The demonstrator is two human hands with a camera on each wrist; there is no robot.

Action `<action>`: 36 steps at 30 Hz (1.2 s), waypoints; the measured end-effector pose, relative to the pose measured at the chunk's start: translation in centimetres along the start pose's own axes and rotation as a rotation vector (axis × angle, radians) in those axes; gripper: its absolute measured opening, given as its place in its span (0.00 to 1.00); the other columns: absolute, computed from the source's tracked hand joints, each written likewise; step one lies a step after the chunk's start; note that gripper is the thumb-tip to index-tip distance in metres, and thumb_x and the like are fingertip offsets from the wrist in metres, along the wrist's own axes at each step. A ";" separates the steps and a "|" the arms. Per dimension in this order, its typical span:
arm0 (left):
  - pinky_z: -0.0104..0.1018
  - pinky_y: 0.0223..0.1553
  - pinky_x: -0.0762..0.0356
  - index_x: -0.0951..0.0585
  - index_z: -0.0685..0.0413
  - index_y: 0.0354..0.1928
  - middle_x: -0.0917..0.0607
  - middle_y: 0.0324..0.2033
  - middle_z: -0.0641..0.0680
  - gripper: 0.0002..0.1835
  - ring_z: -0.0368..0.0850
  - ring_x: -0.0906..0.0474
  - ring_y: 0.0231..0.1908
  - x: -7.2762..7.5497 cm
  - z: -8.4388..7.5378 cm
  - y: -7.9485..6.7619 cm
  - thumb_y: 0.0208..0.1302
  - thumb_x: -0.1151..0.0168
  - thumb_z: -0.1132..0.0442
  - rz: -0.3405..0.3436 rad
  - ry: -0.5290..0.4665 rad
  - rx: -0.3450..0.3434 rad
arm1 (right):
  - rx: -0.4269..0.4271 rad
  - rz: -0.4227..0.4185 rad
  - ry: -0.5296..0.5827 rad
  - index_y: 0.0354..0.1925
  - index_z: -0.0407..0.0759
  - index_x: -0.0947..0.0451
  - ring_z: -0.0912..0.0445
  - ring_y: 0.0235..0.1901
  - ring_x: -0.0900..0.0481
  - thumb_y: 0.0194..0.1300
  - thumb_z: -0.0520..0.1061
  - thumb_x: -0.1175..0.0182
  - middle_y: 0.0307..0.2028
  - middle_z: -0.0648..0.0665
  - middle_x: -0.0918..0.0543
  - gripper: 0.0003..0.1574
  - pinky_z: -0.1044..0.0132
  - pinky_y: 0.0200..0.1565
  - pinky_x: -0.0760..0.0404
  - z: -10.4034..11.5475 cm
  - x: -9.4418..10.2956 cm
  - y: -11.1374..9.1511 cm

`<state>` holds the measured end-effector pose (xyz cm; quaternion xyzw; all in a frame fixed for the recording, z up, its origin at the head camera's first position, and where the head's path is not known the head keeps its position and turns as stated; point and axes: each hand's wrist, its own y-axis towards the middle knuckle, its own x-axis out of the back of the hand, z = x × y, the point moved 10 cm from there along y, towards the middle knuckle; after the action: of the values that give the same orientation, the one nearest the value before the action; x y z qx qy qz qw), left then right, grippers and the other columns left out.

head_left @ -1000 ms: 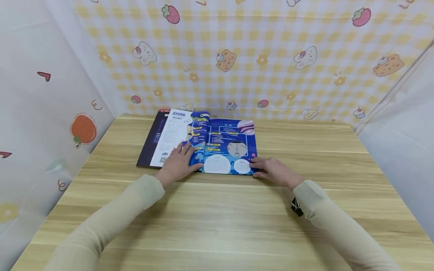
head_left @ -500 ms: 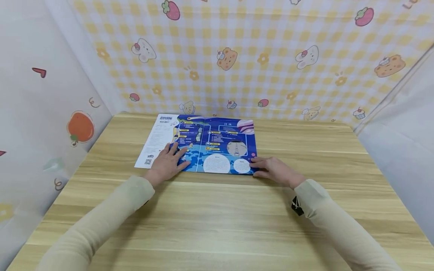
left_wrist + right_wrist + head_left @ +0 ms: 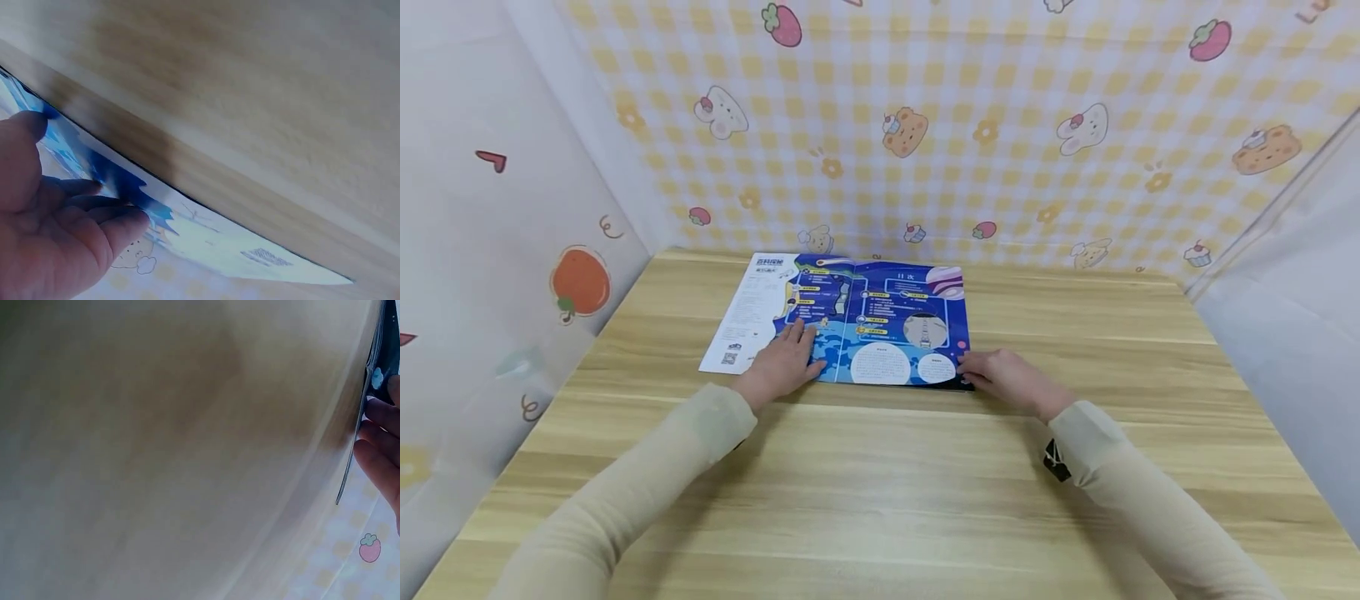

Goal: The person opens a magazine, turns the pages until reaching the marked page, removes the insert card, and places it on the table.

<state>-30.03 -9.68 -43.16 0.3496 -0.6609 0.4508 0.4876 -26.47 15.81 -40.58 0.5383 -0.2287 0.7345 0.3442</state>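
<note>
A magazine (image 3: 906,300) lies open on the wooden table, showing a mostly blue spread with a white strip down its left side. My left hand (image 3: 781,364) rests on the lower part of the left page, its fingers spread; the left wrist view shows this hand (image 3: 69,219) against the blue print. At the lower right corner, my right hand (image 3: 1011,382) pinches the page edge between thumb and fingers, and a dark page shows beneath that corner. The right wrist view catches the fingers (image 3: 378,453) beside the magazine's edge (image 3: 375,350).
The wooden table (image 3: 865,492) extends in front of the magazine and to both sides. Behind it hangs a yellow checked cloth (image 3: 985,158) with cartoon prints; a pale cloth (image 3: 497,250) covers the left side. A black strap or clip (image 3: 1057,461) shows by the right wrist.
The left page has been turned down flat to the left, covering the dark page there. My left hand moved left with it, then slightly back right. The lower right corner now shows dark paper.
</note>
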 end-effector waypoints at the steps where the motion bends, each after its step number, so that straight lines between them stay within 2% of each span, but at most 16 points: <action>1: 0.55 0.68 0.48 0.50 0.64 0.72 0.51 0.71 0.68 0.37 0.66 0.54 0.70 0.1 -0.4 0.0 0.71 0.54 0.48 -0.008 0.001 -0.016 | -0.002 -0.008 -0.001 0.45 0.40 0.18 0.48 0.50 0.19 0.63 0.35 0.42 0.48 0.41 0.16 0.12 0.57 0.51 0.21 0.0 0.0 0.0; 6: 0.53 0.69 0.49 0.45 0.63 0.71 0.46 0.71 0.63 0.31 0.61 0.51 0.70 0.9 -2.8 -0.1 0.71 0.52 0.56 -0.086 0.041 -0.134 | -0.007 -0.055 -0.011 0.42 0.40 0.18 0.50 0.44 0.16 0.62 0.33 0.41 0.42 0.44 0.14 0.11 0.59 0.46 0.18 0.0 0.5 -0.3; 11: 0.51 0.69 0.48 0.39 0.62 0.68 0.41 0.69 0.63 0.29 0.59 0.49 0.70 1.0 -5.7 0.0 0.72 0.54 0.53 -0.133 0.044 -0.222 | -0.016 -0.110 -0.018 0.42 0.40 0.18 0.51 0.41 0.15 0.62 0.35 0.40 0.40 0.43 0.14 0.10 0.60 0.45 0.18 0.2 1.2 -0.7; 16: 0.48 0.70 0.48 0.40 0.57 0.70 0.42 0.71 0.58 0.34 0.54 0.50 0.71 0.3 -9.6 0.6 0.71 0.57 0.42 -0.117 -0.019 -0.292 | -0.022 -0.169 -0.031 0.43 0.40 0.18 0.50 0.41 0.15 0.62 0.36 0.40 0.40 0.43 0.13 0.10 0.59 0.45 0.18 0.7 1.9 -1.1; 19: 0.46 0.70 0.48 0.41 0.55 0.71 0.43 0.71 0.56 0.36 0.52 0.50 0.71 -0.1 -12.2 0.9 0.69 0.57 0.39 -0.086 -0.069 -0.327 | -0.009 -0.214 -0.050 0.43 0.41 0.18 0.51 0.40 0.15 0.63 0.37 0.40 0.39 0.44 0.13 0.09 0.59 0.44 0.18 1.0 2.3 -1.3; 22: 0.44 0.69 0.46 0.39 0.55 0.70 0.41 0.71 0.56 0.35 0.51 0.47 0.71 -0.3 -14.6 1.3 0.69 0.56 0.40 -0.086 -0.090 -0.366 | 0.018 -0.248 -0.097 0.43 0.41 0.19 0.51 0.39 0.15 0.63 0.37 0.40 0.38 0.44 0.13 0.10 0.60 0.43 0.17 1.5 2.5 -1.5; 26: 0.41 0.67 0.41 0.36 0.56 0.68 0.36 0.68 0.56 0.31 0.50 0.41 0.68 0.0 -17.1 1.8 0.71 0.55 0.45 -0.141 -0.048 -0.404 | 0.028 -0.241 -0.162 0.46 0.39 0.20 0.50 0.39 0.15 0.61 0.34 0.40 0.39 0.41 0.14 0.14 0.59 0.43 0.18 1.9 2.3 -1.7; 31: 0.40 0.64 0.34 0.32 0.56 0.66 0.30 0.65 0.56 0.24 0.48 0.33 0.64 0.4 -18.7 2.4 0.74 0.56 0.53 -0.213 0.003 -0.407 | 0.024 -0.234 -0.175 0.50 0.37 0.22 0.48 0.41 0.16 0.60 0.32 0.40 0.42 0.39 0.15 0.18 0.58 0.44 0.18 2.0 2.1 -1.8; 36: 0.39 0.60 0.29 0.31 0.55 0.65 0.27 0.63 0.55 0.21 0.48 0.29 0.62 1.3 -18.8 2.5 0.74 0.57 0.58 -0.283 0.007 -0.395 | -0.024 -0.339 -0.118 0.51 0.37 0.23 0.47 0.42 0.16 0.62 0.35 0.41 0.42 0.39 0.15 0.17 0.56 0.45 0.18 1.3 3.2 -2.2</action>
<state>-26.49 8.74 -40.35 0.3352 -0.6790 0.2411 0.6071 -24.54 17.16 -37.20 0.6073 -0.1635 0.6302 0.4554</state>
